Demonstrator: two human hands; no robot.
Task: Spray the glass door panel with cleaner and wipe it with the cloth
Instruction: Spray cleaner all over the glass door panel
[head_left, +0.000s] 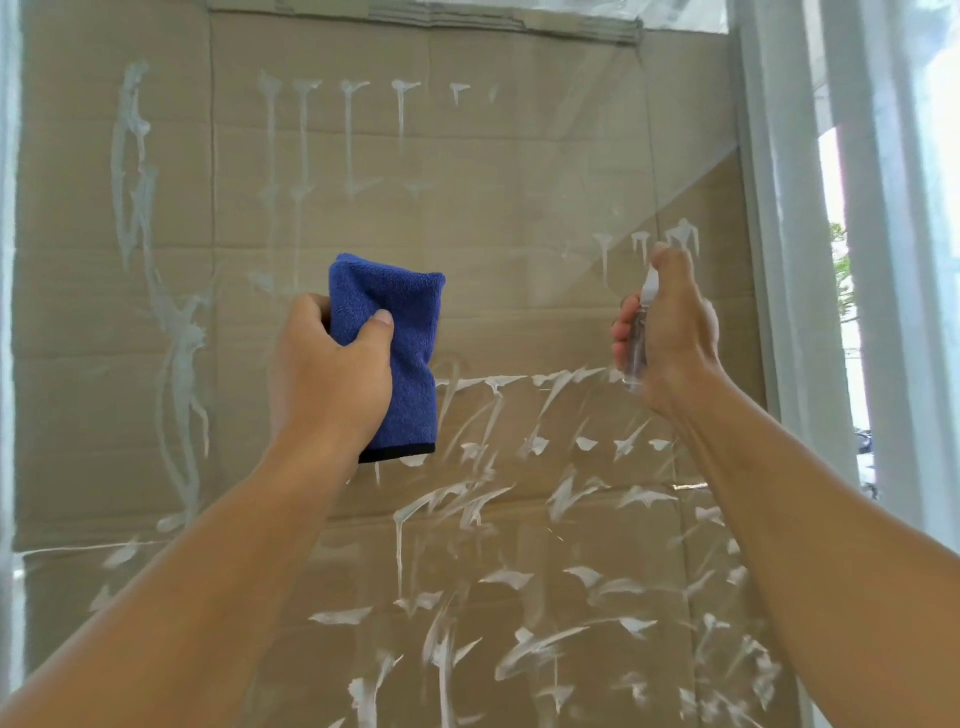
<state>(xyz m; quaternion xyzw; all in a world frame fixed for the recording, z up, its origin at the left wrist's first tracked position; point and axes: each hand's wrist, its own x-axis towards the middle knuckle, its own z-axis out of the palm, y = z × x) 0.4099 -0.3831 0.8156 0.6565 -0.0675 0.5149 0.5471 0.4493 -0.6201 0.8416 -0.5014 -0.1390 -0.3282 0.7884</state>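
Observation:
The glass door panel (519, 208) fills the view, streaked with white smears and drips, thickest at the lower right and down the left side. My left hand (327, 374) grips a folded blue cloth (389, 332), held up against or just in front of the glass near the middle. My right hand (670, 338) is closed around a small clear spray bottle (638, 332), its white nozzle pointing up toward the glass, with a finger on top of it.
Brown cardboard (519, 130) covers the space behind the glass. A white door frame (779, 260) runs down the right side, with bright daylight and green foliage (842, 270) beyond it. Another pale frame edge (8, 364) stands at the far left.

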